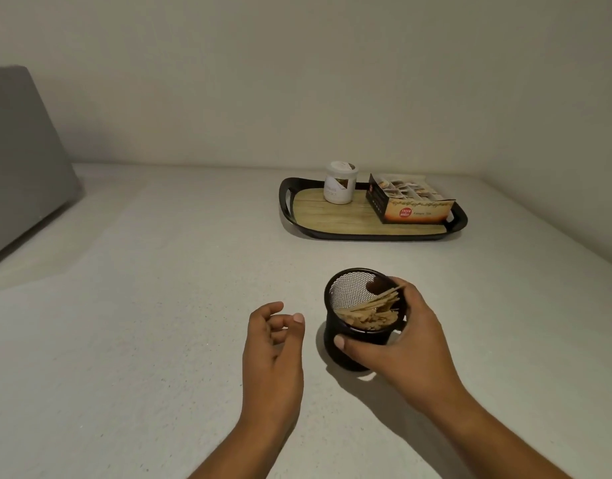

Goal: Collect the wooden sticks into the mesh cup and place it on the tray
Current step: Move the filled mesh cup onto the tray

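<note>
A black mesh cup sits near the middle of the pale counter, tilted toward me. Several wooden sticks lie bunched inside it, their ends leaning on the right rim. My right hand wraps the cup from the right, thumb on its front wall and fingers on the far rim. My left hand hovers just left of the cup, fingers loosely curled and holding nothing. The tray, black-rimmed with a wood-pattern floor, lies farther back and slightly right.
On the tray stand a white jar at the back and an open box of sachets on the right. A grey slanted object occupies the far left. A wall runs behind the counter.
</note>
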